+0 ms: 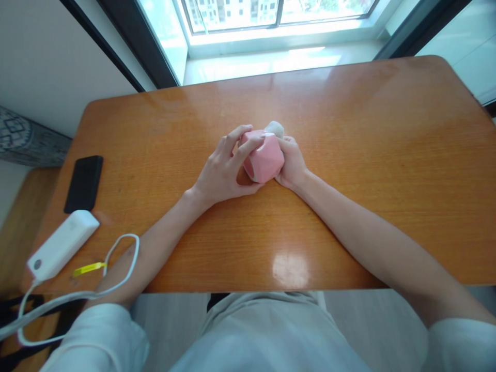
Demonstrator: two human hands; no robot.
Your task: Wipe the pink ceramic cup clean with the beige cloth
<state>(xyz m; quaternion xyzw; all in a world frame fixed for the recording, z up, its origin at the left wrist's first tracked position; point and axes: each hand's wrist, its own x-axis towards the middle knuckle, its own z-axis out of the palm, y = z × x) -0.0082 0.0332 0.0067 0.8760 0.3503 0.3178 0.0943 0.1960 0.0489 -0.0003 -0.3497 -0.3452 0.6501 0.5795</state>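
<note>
A pink faceted pot [266,161] is held tilted just above or on the middle of the wooden table [240,232], a dark opening showing at its lower left. My left hand [228,165] grips it from the left, fingers over the top and thumb along the underside. At its right side is my right hand [291,161], closed, with the thumb by a rounded whitish thing [275,128] that looks like a wad of cloth. The whitish thing bulges out behind the pot's upper edge. My right fingertips are hidden behind the pot.
On the table's left lie a black phone [83,183] and a white oblong device [64,245]. A white cable [134,258] with a yellow tag [89,269] loops over my left forearm. Beyond the far table edge is a window [279,13] with a sill.
</note>
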